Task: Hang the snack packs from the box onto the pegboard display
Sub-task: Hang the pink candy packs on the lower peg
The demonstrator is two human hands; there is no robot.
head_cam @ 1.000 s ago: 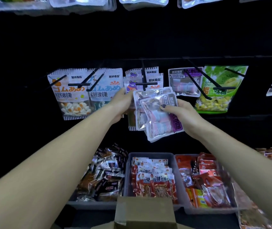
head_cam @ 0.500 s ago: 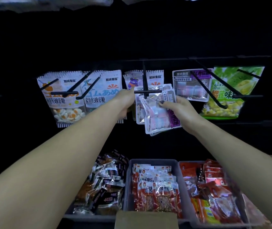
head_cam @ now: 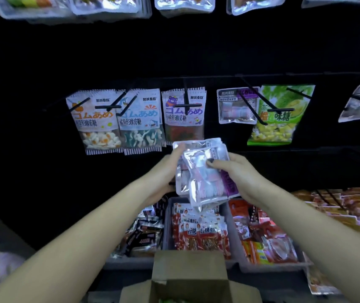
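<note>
I pull my stack of clear snack packs (head_cam: 205,171) down and away from the pegboard display (head_cam: 218,51). Half a second ago it was up against the T-shaped peg (head_cam: 187,105) in front of the purple-bear gummy pack (head_cam: 183,114); now it sits below that pack, above the grey bins (head_cam: 167,215) of red and dark snacks. None of the stack hangs on a peg, so I judge that attempt has not landed and the hanging step is still to do.

My left hand (head_cam: 168,171) holds the stack from its left side, thumb tip on the upper left corner, fingers out of sight behind the packs. My right hand (head_cam: 238,171) grips the right side, thumb pressed on the front pack's clear face and fingers curled behind the purple strip. The front pack sits tilted, its lower edge slid off the one behind, so the stack is fanning apart. It looks as if I am regrouping: perhaps peeling off one pack, perhaps lining up the hang holes, which I cannot make out here.

A matching pack (head_cam: 236,106) with the same purple label already hangs one peg to the right, beside the green durian candy pack (head_cam: 281,114). That peg looks like the likelier home for these.

The cardboard box (head_cam: 190,278) stands open at the bottom of view, flaps up, just below the bins.
</note>
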